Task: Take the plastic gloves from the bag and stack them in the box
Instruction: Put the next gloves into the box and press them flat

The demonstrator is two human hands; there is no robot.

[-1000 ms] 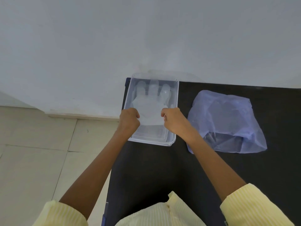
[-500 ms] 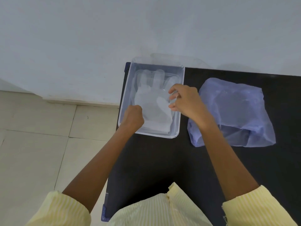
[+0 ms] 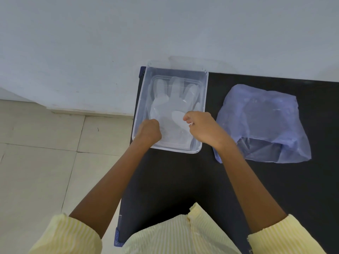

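Note:
A clear plastic box stands at the left end of the black table. Translucent plastic gloves lie flat inside it, fingers pointing away from me. My left hand is curled at the glove's left cuff edge inside the box. My right hand pinches the glove's right edge near the folded-in thumb. A crumpled bluish plastic bag lies to the right of the box, its opening facing me.
A white wall rises right behind the box and table. To the left, beyond the table edge, is a beige tiled floor. My yellow striped sleeves and shirt fill the bottom of the view.
My right hand has come back from the glove's thumb area toward the near right edge of the glove. My left hand has stayed at the left cuff.

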